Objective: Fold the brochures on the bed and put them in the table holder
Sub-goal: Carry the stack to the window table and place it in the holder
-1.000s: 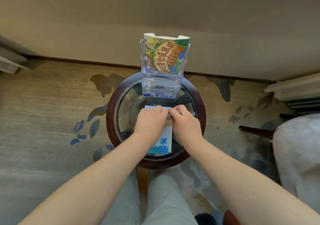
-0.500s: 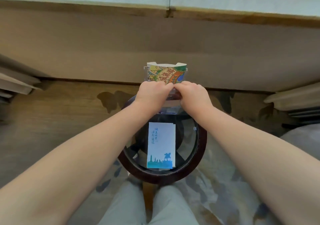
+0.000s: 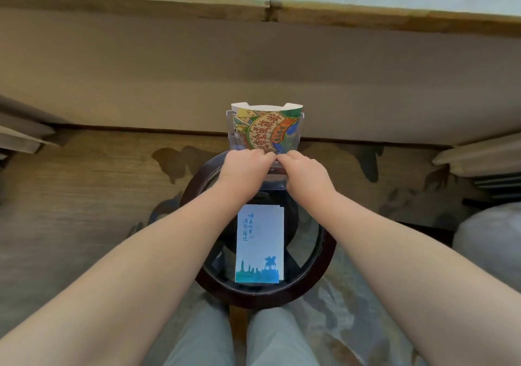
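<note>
A clear acrylic holder (image 3: pixel 230 137) stands at the far side of the round glass table (image 3: pixel 328 253). A colourful brochure (image 3: pixel 267 129) stands upright in its rear pocket. My left hand (image 3: pixel 245 165) and my right hand (image 3: pixel 306 172) sit side by side at the holder's front pocket, fingers curled over its front edge. The fingertips and what lies under them are hidden. A folded blue-and-white brochure (image 3: pixel 260 244) lies flat on the glass, nearer to me, with neither hand touching it.
The table has a dark wooden rim and stands on patterned carpet. My knees (image 3: pixel 248 337) are just under its near edge. A beige wall panel rises behind the holder. Curtain folds (image 3: pixel 19 137) hang at the left, and a white rounded shape (image 3: pixel 490 241) sits at the right.
Both hands left the blue brochure on the glass and went forward to the holder. In the last half second they slid a little lower on it, uncovering more of the colourful brochure.
</note>
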Demonstrator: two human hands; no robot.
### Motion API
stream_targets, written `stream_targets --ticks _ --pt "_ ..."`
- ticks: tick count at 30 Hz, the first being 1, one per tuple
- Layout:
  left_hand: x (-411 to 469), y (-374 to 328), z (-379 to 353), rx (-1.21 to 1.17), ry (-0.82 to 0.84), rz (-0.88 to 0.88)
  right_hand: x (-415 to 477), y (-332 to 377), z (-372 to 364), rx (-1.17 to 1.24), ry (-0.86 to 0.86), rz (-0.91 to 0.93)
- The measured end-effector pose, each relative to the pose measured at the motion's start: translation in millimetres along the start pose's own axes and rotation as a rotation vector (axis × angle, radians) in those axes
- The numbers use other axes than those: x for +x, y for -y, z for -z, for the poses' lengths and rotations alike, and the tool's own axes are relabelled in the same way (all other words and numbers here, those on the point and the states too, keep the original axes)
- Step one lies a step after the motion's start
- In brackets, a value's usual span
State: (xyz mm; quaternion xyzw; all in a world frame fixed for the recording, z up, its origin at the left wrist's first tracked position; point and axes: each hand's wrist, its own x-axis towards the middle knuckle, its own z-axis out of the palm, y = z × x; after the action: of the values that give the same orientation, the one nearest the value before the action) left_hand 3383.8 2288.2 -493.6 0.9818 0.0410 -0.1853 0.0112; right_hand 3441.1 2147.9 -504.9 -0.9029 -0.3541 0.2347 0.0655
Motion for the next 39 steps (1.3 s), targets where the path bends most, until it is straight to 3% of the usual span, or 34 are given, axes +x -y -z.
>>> stream_targets --ticks 4,9,15,20,27,32,39 --pt "7 0 -18 -0.006 0.025 -0.009 5 -7 -17 0.019 0.026 0.002" --pt "14 4 -32 -0.034 -0.079 -0.015 12 -8 -28 -0.023 -0.060 0.000" --pt "-30 -9 -59 -0.085 -0.180 0.126 -7 5 -39 0.060 -0.162 -0.123" --pt "-68 -22 -101 -0.126 -0.024 0.295 -37 -1 -78 0.165 -0.138 -0.250" --pt "-74 -36 -171 -0.291 0.346 0.255 -49 -12 -151 0.259 0.075 -0.425" --pt "-41 -34 -191 -0.222 0.511 0.244 -33 -25 -180 0.067 0.467 -0.277" --pt "-37 -51 -222 -0.016 0.372 0.235 -33 -19 -216 -0.138 0.357 -0.088"
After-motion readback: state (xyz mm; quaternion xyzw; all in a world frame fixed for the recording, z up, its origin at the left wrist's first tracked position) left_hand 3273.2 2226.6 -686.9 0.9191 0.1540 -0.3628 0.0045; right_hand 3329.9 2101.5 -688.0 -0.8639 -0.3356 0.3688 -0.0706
